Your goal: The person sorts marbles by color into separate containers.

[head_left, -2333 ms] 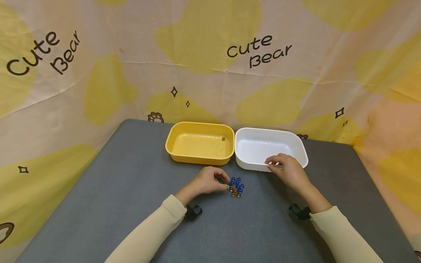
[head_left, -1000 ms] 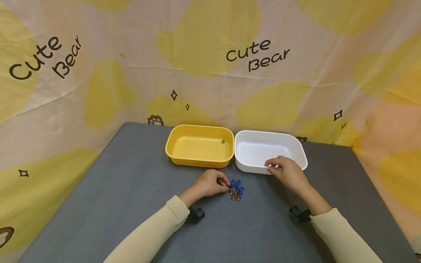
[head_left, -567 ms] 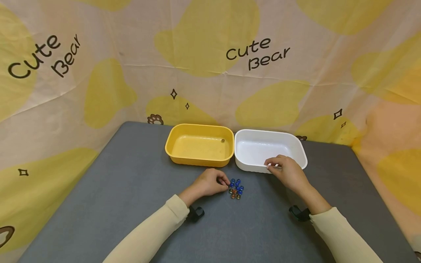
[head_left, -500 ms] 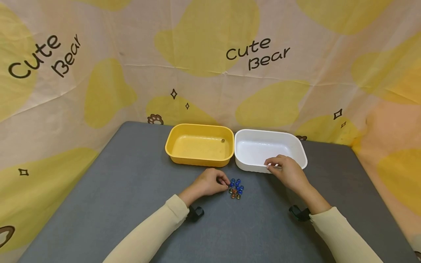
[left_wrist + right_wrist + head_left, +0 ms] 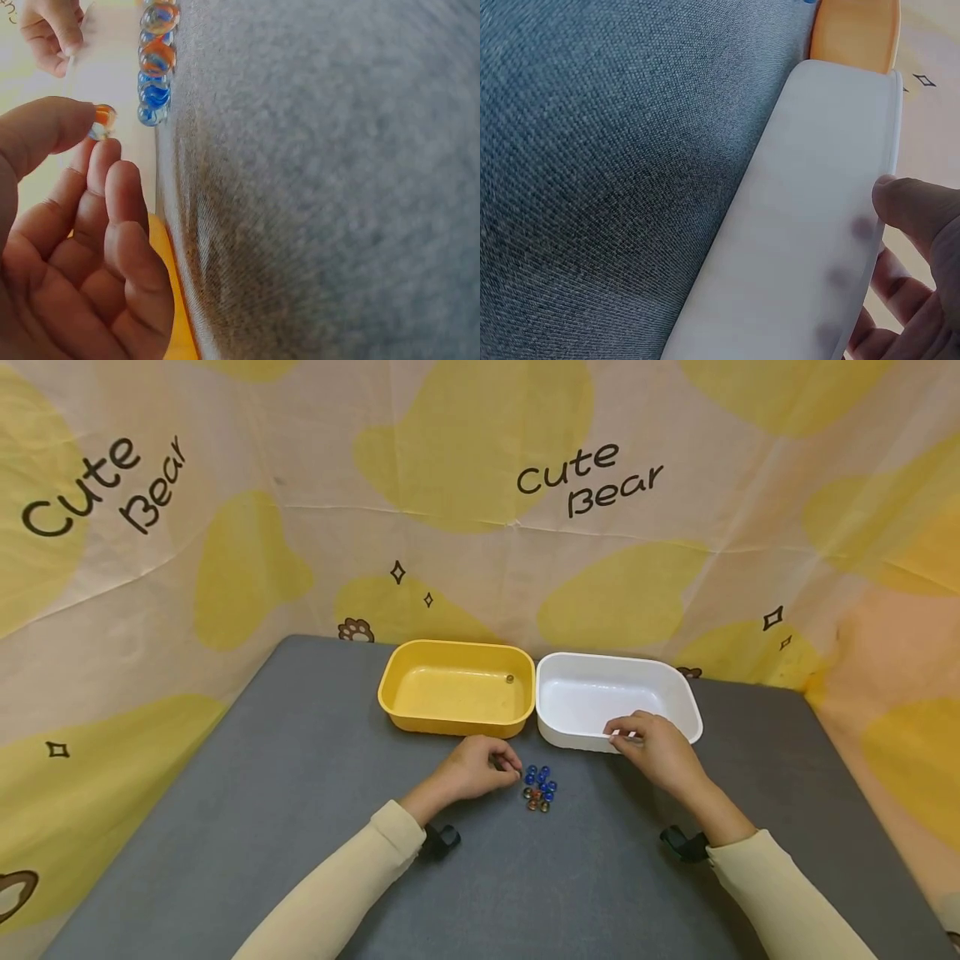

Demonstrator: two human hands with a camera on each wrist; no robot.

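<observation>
Just left of a small cluster of blue, orange and clear glass marbles [image 5: 543, 787], my left hand [image 5: 474, 768] pinches one orange-and-clear marble [image 5: 103, 120] between thumb and fingertips. In the left wrist view that marble is apart from the cluster. My right hand [image 5: 658, 750] is at the near rim of the white tub [image 5: 570, 738]. In the right wrist view the thumb [image 5: 911, 206] touches the rim from outside; the other fingers are behind the wall, with dark fingertip spots showing through it. A yellow tub [image 5: 450, 726] stands directly left of the white one.
A single marble [image 5: 510, 678] lies in the right end of the yellow tub. Both tubs stand at the back of the grey table [image 5: 300, 760], near a printed cloth backdrop [image 5: 465, 552]. A black strap [image 5: 442, 839] hangs by the left wrist.
My left hand has drawn slightly up and away from the cluster, with a marble in its fingertips. My right hand has stayed at the white tub's rim.
</observation>
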